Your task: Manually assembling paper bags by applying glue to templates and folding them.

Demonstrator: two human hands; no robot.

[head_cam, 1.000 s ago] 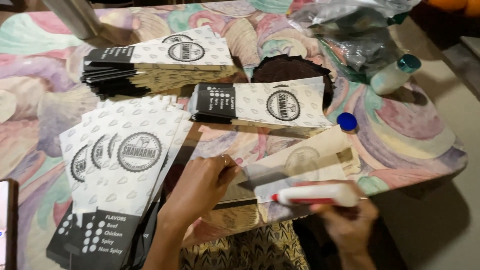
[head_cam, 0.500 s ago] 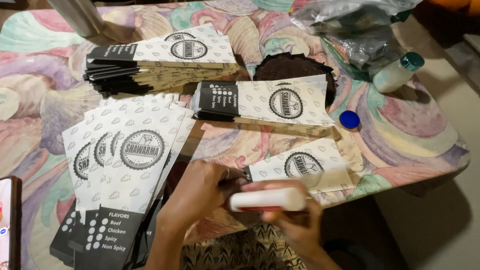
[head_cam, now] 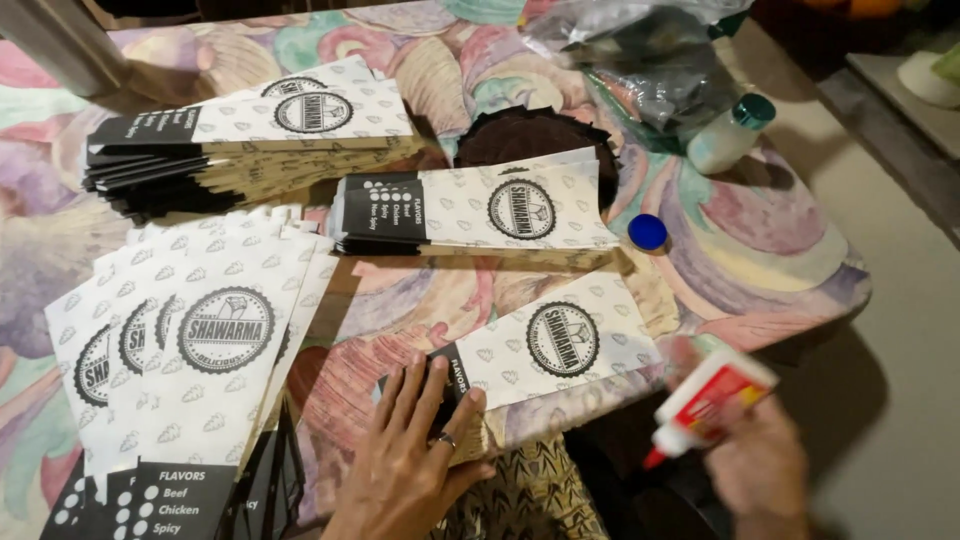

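left hand (head_cam: 415, 455): flat, fingers spread, pressing black end of paper sleeve (head_cam: 545, 350) | sleeve: white, round black emblem, lying at near edge of counter (head_cam: 780, 250) | right hand (head_cam: 755, 470): grip closed around white glue bottle (head_cam: 710, 400), red tip down, blurred, off counter edge

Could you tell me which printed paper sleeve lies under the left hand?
The single sleeve nearest the table edge; the left hand presses its black end.

Bare worktop (head_cam: 420, 295) lies open between my single bag (head_cam: 540, 350) and the middle stack (head_cam: 480, 210); a blue cap (head_cam: 648, 232) sits just right
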